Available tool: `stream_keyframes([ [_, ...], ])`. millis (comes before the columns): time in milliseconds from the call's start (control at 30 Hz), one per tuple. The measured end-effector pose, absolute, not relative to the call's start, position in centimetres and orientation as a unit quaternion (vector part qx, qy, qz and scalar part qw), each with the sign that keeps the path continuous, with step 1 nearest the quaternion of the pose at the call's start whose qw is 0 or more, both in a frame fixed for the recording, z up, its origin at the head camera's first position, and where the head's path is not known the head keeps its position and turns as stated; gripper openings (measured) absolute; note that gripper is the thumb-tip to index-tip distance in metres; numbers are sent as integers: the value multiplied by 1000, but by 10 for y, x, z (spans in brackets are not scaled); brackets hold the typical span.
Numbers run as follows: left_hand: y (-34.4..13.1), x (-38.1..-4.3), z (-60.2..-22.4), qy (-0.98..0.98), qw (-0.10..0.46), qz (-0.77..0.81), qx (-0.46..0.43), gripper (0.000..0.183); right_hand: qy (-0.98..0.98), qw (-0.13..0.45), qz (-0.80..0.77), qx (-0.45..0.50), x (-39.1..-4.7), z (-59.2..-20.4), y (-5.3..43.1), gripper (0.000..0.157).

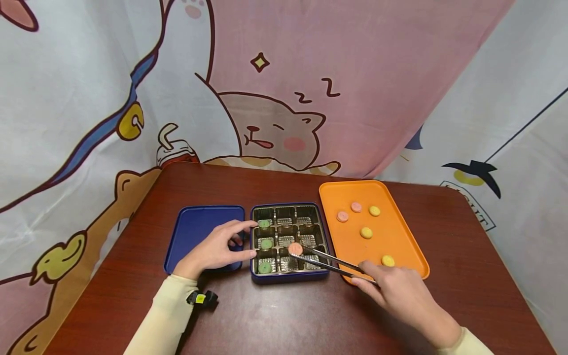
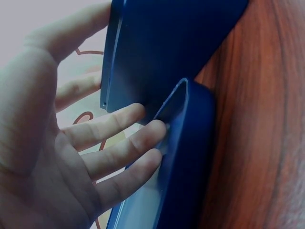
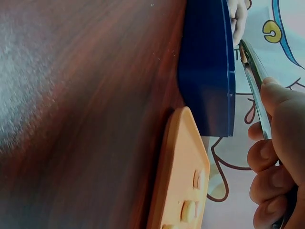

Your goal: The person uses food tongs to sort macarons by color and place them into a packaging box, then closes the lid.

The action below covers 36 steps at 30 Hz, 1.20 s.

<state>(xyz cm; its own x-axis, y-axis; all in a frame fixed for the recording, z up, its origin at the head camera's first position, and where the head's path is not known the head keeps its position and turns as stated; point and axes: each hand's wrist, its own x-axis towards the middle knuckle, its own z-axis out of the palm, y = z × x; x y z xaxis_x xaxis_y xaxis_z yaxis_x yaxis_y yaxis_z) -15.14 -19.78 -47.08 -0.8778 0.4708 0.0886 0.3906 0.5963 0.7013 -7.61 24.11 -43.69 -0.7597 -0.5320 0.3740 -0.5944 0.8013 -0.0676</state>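
In the head view, a blue box [image 1: 290,279] with a gold divided insert stands mid-table, one green macaron [image 1: 266,244] in each compartment of its left column. My right hand [image 1: 401,293] grips metal tongs [image 1: 330,267], whose tips pinch a pink macaron [image 1: 295,249] over the front middle part of the box. On the left, my left hand [image 1: 219,246] has its thumb and a finger reaching the box's side. Its other fingers [image 2: 128,138] hang loosely bent over the blue lid [image 2: 198,143] in the left wrist view.
Right of the box lies an orange tray [image 1: 399,222] bearing two pink macarons [image 1: 342,216] and several yellow macarons [image 1: 366,232]. The flat blue lid [image 1: 195,227] lies left of the box. Behind the wooden table [image 1: 275,320] hangs a printed curtain [image 1: 355,64].
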Motion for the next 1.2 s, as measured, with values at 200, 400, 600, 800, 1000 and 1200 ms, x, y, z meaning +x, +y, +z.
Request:
stream_keyframes([
  [200,-198,-151,-471,892,54,381,240,72,-932,158,92,313,-74,-441,238,31],
  [400,-198,-151,-471,891,56,383,238,72,-930,165,85,317,-74,-440,238,30],
  [600,-198,-151,-470,891,58,383,238,72,-935,144,89,311,-73,-439,238,28],
  [800,-198,-150,-470,892,61,382,236,72,-944,116,95,293,-72,-437,239,28],
  [1000,-199,-150,-471,891,61,383,237,72,-947,110,94,285,-73,-436,239,28],
  [1200,-199,-151,-471,890,59,385,237,72,-946,132,88,282,-74,-435,241,29],
])
